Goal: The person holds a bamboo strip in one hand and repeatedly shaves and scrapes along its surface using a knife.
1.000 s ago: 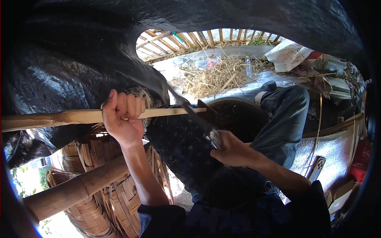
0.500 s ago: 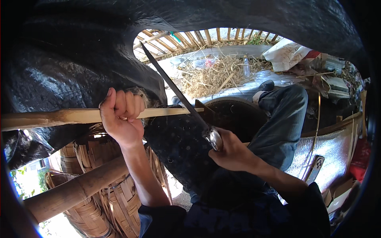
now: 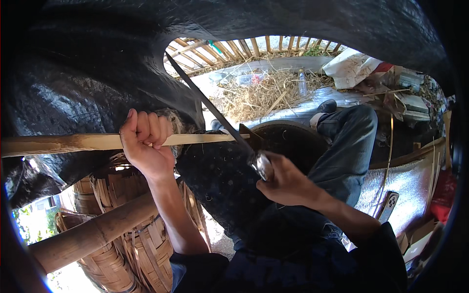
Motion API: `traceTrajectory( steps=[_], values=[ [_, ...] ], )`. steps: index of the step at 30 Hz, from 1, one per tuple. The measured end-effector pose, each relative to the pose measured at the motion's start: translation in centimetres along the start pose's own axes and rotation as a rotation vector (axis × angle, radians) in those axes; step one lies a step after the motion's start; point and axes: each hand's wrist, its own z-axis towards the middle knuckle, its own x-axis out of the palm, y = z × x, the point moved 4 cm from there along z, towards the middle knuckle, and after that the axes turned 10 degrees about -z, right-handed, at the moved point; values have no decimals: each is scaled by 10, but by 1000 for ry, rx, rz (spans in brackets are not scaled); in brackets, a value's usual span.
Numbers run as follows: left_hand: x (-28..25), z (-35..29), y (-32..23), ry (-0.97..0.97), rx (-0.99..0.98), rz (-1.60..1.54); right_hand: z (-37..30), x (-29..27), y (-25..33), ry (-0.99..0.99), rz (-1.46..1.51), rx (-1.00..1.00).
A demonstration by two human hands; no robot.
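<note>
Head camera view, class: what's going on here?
A seated person's left hand grips a long pale wooden strip held roughly level. The right hand holds a long dark blade by its handle, pointing up and left. The blade crosses the strip near its right end in the picture; whether they touch is unclear. Straw lies on the ground beyond.

The head view, from the left one of two cameras worn on the person's head, looks down and forward: both forearms (image 3: 181, 215) enter from below, left grip (image 3: 148, 152) and right grip (image 3: 288, 184) are near, and loose straw (image 3: 256, 97) lies farther off (the wide fisheye darkens toward its rim).
</note>
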Motion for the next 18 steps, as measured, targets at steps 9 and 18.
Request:
traceTrajectory(
  steps=[9,18],
  values=[
    [-1,1,2,-83,53,25,15,6,-33,257,-126,263],
    [0,2,2,-83,38,-14,-13,37,-63,260,54,221]
  ],
)
